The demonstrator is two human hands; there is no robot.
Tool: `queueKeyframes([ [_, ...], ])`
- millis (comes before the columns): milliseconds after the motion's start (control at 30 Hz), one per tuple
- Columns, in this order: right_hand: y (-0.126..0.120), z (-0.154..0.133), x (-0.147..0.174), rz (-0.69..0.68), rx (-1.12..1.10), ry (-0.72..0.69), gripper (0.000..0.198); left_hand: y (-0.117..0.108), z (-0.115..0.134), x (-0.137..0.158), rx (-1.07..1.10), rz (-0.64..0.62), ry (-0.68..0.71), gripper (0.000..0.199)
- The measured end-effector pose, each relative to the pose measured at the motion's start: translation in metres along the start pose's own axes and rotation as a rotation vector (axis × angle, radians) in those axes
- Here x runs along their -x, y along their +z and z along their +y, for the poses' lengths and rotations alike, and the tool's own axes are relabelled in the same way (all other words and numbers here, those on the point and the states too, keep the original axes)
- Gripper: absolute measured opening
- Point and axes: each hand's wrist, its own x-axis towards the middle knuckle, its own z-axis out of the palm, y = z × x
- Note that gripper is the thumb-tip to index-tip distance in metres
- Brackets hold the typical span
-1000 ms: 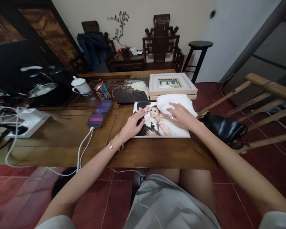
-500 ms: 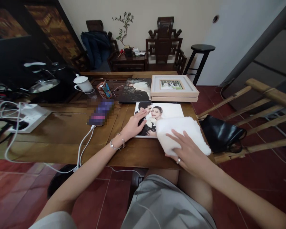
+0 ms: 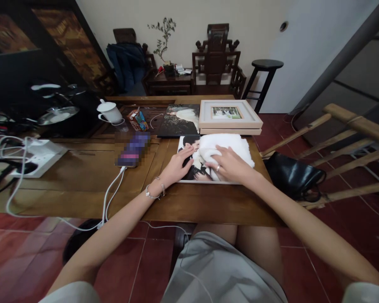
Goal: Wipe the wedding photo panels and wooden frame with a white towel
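Observation:
A photo panel (image 3: 202, 170) printed with a couple lies flat near the front edge of the wooden table (image 3: 145, 185). My left hand (image 3: 177, 164) rests on its left side, fingers stretched out and holding nothing. A fluffy white cloth (image 3: 236, 145) covers the panel's right part. My right hand (image 3: 229, 162) grips this cloth from above, bunching its left end against the panel. Behind the panel are a dark photo panel (image 3: 179, 120) showing a white dress and light wooden picture frames (image 3: 230, 115) in a stack.
To the left are a phone (image 3: 132, 149) on a white cable, a power strip (image 3: 44, 158), a lidded white cup (image 3: 110, 112), a small carton (image 3: 137, 120) and a dark pot (image 3: 60, 115). A wooden chair (image 3: 356, 126) holding a black bag (image 3: 293, 174) stands at right.
My right hand has moved forward and left with the white cloth, from the panel's right front corner onto the panel, hiding one printed face. My left hand stays in place.

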Motion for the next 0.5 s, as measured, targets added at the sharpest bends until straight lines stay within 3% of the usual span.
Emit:
queueKeyframes([
  [133,-0.002,0.014,-0.028,0.044,0.033,0.002,0.044,0.000,0.000,0.000,-0.003,0.000,0.002,0.042],
  [267,0.006,0.016,-0.036,0.082,0.070,0.015,0.042,0.000,0.001,0.000,0.001,-0.001,-0.001,0.042],
  [500,0.018,-0.003,-0.010,0.053,0.103,-0.055,0.034,-0.001,0.001,0.000,0.008,0.000,-0.003,0.042],
])
